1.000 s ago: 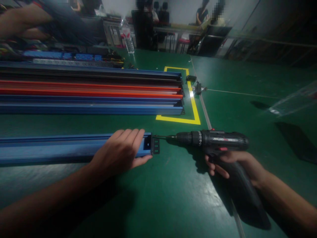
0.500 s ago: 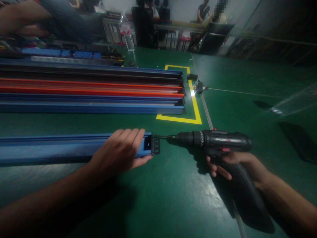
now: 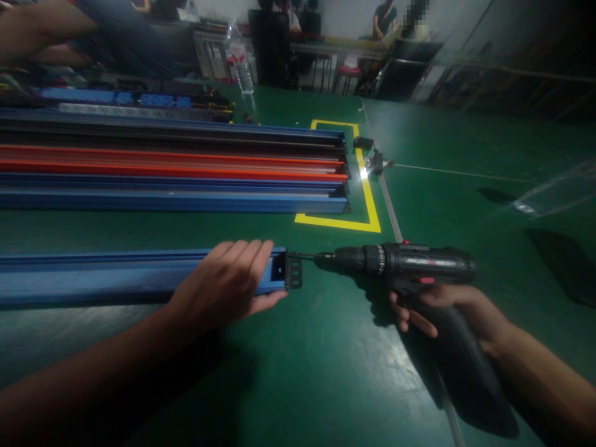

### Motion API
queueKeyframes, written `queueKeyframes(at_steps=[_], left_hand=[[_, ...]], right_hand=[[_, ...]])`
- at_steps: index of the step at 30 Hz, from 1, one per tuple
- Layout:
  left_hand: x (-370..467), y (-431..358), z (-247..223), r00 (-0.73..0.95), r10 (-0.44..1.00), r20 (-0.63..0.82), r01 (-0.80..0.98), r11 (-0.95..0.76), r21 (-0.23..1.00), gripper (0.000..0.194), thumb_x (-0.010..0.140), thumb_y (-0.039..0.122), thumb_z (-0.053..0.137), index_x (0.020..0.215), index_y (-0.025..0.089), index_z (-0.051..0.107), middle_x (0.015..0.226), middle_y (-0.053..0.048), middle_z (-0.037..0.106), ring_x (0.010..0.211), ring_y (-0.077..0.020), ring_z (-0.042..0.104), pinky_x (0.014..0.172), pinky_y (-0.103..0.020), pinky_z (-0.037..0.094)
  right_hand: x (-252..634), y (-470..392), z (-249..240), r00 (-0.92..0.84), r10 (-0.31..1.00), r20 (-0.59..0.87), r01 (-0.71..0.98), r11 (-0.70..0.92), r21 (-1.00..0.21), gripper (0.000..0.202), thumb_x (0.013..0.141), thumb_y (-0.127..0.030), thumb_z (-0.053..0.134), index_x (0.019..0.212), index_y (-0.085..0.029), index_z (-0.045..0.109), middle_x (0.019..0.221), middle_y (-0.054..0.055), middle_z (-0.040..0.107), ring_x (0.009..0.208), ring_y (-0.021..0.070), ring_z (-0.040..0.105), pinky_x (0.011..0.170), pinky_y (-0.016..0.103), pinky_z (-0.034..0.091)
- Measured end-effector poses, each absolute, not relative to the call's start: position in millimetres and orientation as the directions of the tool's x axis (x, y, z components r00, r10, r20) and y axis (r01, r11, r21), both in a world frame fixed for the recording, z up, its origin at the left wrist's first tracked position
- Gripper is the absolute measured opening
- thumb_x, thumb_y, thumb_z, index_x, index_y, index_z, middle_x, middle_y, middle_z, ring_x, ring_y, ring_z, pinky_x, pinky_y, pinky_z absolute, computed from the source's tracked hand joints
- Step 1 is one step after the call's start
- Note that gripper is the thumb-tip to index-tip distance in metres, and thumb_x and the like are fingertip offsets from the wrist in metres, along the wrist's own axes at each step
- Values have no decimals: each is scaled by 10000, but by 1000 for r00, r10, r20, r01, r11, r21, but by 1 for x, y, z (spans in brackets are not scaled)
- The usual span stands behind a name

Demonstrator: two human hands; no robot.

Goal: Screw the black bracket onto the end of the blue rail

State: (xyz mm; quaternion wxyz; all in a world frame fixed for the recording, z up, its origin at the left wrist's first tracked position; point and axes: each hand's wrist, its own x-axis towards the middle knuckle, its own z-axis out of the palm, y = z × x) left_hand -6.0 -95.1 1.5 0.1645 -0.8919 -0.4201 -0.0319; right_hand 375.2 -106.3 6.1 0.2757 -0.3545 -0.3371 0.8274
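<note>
My left hand (image 3: 228,279) is closed round the right end of a long blue metal profile (image 3: 102,276), fingers over the top and thumb along the near side. A black slotted end plate (image 3: 295,273) sits on that end of the profile. My right hand (image 3: 447,310) grips the handle of a black cordless drill (image 3: 419,264), which lies level and points left. The drill's long bit (image 3: 310,256) reaches the upper corner of the end plate; whether a screw sits under its tip is too small to tell.
Several blue, black and red profiles (image 3: 186,167) lie side by side behind, their ends inside a yellow tape outline (image 3: 372,208). Small black parts (image 3: 379,162) lie beside the tape. A plastic bottle (image 3: 243,68) stands farther back. Another person's arm (image 3: 46,28) shows at upper left.
The view has shifted very slightly. Both hands, the drill and the blue profile keep the same positions relative to each other.
</note>
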Motion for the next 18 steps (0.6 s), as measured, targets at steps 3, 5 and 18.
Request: queueKeyframes(at_steps=[3,5,18], left_hand=[[-5,-96,2,643,744,181,761,-593,-265,746,963,653,451,1289,-3,592,1071,-198,673,894,-296,633,742,-405,507],[-4,-96,3,639,748,179,763,-587,-269,735,969,651,438,1281,4,596,1070,-199,668,893,-297,631,731,-401,499],[-5,-99,0,664,699,266,741,-569,-356,726,981,617,452,1299,-21,589,1130,-229,676,950,-320,639,785,-411,496]], right_hand=[[375,-106,6,-599,693,-401,-230,-628,-743,325,777,-235,670,1027,-75,800,782,100,799,606,157,702,800,291,589],[375,-106,6,-601,696,-393,-234,-624,-746,327,784,-233,662,1032,-68,797,758,92,795,609,157,706,805,289,590],[374,-105,5,-635,682,-363,-235,-619,-750,310,812,-231,644,1032,-54,772,645,55,743,652,161,700,838,304,576]])
